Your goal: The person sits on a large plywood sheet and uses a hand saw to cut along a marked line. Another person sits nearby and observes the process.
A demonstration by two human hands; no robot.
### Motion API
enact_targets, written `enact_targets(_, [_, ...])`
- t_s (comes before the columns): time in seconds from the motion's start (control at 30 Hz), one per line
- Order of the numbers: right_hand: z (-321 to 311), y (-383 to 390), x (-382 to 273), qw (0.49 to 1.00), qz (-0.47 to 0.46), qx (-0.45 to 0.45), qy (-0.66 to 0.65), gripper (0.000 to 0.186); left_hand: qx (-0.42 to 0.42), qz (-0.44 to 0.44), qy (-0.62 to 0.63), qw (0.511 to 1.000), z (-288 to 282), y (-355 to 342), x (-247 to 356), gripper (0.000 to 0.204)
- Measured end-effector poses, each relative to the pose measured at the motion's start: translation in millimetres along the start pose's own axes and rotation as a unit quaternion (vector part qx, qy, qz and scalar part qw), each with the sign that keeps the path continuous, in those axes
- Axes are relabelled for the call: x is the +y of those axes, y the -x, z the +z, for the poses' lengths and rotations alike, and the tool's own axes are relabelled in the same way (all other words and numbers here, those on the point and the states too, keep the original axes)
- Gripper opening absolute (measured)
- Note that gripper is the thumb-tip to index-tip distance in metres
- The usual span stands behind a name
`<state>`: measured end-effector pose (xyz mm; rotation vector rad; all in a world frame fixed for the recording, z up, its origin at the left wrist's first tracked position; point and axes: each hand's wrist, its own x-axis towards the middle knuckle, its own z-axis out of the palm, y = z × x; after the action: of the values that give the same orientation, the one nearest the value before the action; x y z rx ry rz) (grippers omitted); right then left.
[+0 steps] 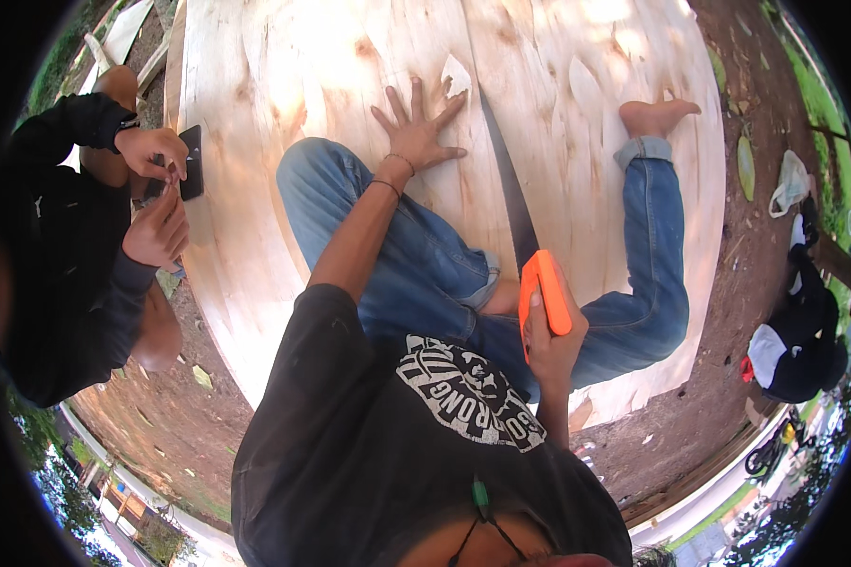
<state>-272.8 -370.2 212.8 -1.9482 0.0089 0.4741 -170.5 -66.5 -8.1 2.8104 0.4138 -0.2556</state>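
A large pale plywood sheet [246, 76] lies under me, and I sit on it with my legs folded. My left hand [418, 132] presses flat on the wood with its fingers spread, left of a long dark cut line. My right hand [551, 350] is wrapped round the orange handle of a handsaw [556, 300]. The saw's dark blade points away from me, along the cut line between my hand and the far part of the sheet. Whether its teeth are down in the wood, I cannot tell. My bent knee is beside my left forearm.
At the left edge a person in black [66, 227] sits with both hands together, near a dark flat phone-like object [192, 163] on the sheet's edge. Brown soil surrounds the sheet. To the right are a white plastic bag [790, 184] and a black bundle [804, 350].
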Motion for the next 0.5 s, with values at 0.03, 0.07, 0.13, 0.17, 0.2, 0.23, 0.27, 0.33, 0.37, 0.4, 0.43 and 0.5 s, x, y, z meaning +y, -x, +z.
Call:
enact_targets(0.03, [-5.0,11.5,-6.7,1.0,-0.004,-0.001,0.0,0.045,-0.003,0.0,0.007,1.0,2.6,3.9,1.7,0.108])
enact_targets(0.07, [-7.3,17.8,-10.5,1.0,-0.007,-0.003,0.001,0.045,0.005,0.001,0.002,1.0,3.6,4.2,1.5,0.109])
enact_targets(0.13, [-0.3,5.3,-10.8,0.996,0.091,0.0,-0.023,0.045,0.021,0.006,-0.006,1.0,4.2,0.1,1.5,0.109])
enact_targets(0.17, [1.2,0.5,-9.1,0.996,0.084,0.004,-0.013,0.045,0.018,0.008,0.0,1.0,6.8,1.9,1.9,0.109])
enact_targets(0.2, [2.3,-4.2,-6.4,0.997,0.078,0.006,-0.001,0.045,0.015,0.01,0.006,1.0,9.3,4.3,2.2,0.109])
enact_targets(0.23, [5.4,-10.9,0.4,1.0,0.006,0.006,0.025,0.046,0.02,0.011,0.006,1.0,5.9,0.9,-1.1,0.109])
enact_targets(0.27, [6.1,-14.7,4.6,0.996,-0.065,0.007,0.052,0.046,0.012,0.008,0.004,1.0,4.1,-0.2,-1.5,0.109])
enact_targets(0.33, [-7.6,7.3,-0.3,1.0,-0.025,-0.004,0.018,0.045,-0.005,-0.005,0.002,1.0,3.1,1.3,-2.7,0.11])
enact_targets(0.37, [-9.5,12.2,1.5,1.0,-0.015,-0.004,0.008,0.045,0.005,-0.002,0.0,1.0,2.2,-0.3,-1.8,0.11])
enact_targets(0.4, [-10.4,11.1,2.9,1.0,-0.011,-0.004,-0.004,0.045,0.014,0.001,-0.002,1.0,1.2,-2.0,-1.0,0.11])
enact_targets(0.43, [-6.6,7.0,8.3,1.0,-0.012,0.004,-0.004,0.045,0.017,0.006,0.001,1.0,4.2,1.2,1.4,0.11])
enact_targets(0.5, [1.3,-5.7,11.3,1.0,-0.011,0.006,0.0,0.045,0.005,0.001,0.008,1.0,5.1,3.7,2.7,0.11])
